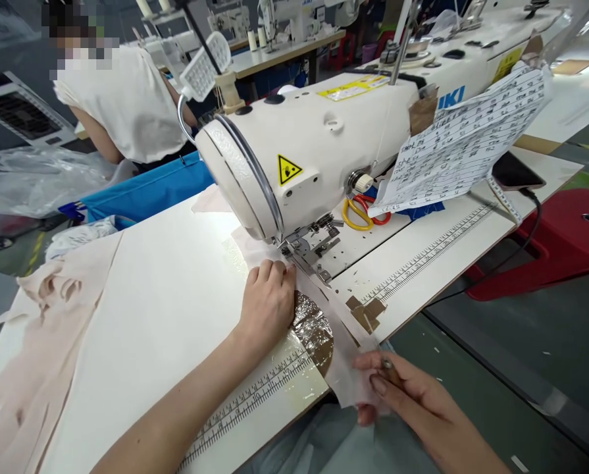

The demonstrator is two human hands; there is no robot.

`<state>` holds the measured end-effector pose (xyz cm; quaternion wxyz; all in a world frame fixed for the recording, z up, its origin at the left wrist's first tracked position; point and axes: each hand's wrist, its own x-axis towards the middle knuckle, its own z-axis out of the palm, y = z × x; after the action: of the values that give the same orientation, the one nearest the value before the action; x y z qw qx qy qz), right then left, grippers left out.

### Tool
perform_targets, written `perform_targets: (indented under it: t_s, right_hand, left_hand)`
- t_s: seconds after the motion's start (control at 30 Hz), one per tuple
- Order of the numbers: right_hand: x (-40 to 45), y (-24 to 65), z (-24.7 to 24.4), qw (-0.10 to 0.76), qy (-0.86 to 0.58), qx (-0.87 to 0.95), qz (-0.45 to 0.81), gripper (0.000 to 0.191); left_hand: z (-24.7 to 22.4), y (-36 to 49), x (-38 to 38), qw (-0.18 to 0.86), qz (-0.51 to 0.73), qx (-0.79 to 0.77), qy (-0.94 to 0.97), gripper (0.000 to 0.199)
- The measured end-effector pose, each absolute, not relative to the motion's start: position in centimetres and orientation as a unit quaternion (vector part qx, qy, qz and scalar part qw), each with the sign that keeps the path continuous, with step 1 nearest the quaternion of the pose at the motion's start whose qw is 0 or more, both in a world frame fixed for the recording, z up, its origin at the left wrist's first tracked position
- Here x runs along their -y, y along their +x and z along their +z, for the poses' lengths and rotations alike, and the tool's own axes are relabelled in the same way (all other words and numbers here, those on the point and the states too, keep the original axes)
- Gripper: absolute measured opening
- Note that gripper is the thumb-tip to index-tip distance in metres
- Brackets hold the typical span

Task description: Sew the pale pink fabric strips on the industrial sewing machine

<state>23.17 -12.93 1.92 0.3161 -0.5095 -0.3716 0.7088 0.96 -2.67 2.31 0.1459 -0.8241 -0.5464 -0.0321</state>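
A white sewing machine [304, 151] stands over the table, its presser foot and metal guide [318, 266] at the lower end of the head. Close beside the needle area my left hand [269, 296] rests with curled fingers on pale pink fabric [343, 349]. The fabric runs in a strip from the guide toward the table's front edge. There my right hand [403, 388] pinches its near end between thumb and fingers. A small rod-like tool [390, 370], brownish and partly hidden, also sits in that hand; its kind is unclear.
More pink fabric pieces [57, 329] lie at the left. Yellow- and red-handled scissors [360, 214], a handwritten sheet [462, 138] and a phone [516, 171] are on the right. A red stool [545, 250] stands beside the table. Another person [121, 99] sits behind, beyond blue cloth [146, 191].
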Motion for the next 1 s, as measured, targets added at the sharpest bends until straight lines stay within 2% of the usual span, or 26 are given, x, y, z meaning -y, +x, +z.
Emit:
perform_targets:
  t_s: [0.13, 0.23, 0.37, 0.63, 0.83, 1.0]
  right_hand:
    - [12.4, 24.8, 1.6, 0.323, -0.536, 0.555, 0.548, 0.032]
    - [12.3, 25.4, 1.0, 0.321, -0.52, 0.625, 0.486, 0.025]
    - [12.0, 25.4, 0.5, 0.331, -0.493, 0.657, 0.465, 0.022]
    - [11.7, 25.3, 0.5, 0.334, -0.507, 0.649, 0.459, 0.028]
    - [11.9, 25.7, 0.8, 0.317, -0.501, 0.623, 0.511, 0.03]
    - [11.0, 25.7, 1.1, 0.352, -0.442, 0.723, 0.396, 0.022]
  left_hand:
    - [2.0, 0.8, 3.1, 0.115, -0.074, 0.538, -0.832, 0.035]
    - [1.8, 0.8, 3.0, 0.113, -0.084, 0.531, -0.836, 0.035]
    - [1.8, 0.7, 2.4, 0.111, -0.099, 0.527, -0.837, 0.032]
    - [1.6, -0.2, 1.2, 0.07, -0.123, 0.54, -0.83, 0.035]
    - [2.1, 0.1, 2.6, 0.067, -0.113, 0.535, -0.834, 0.038]
    - [2.2, 1.1, 3.5, 0.072, -0.084, 0.524, -0.845, 0.038]
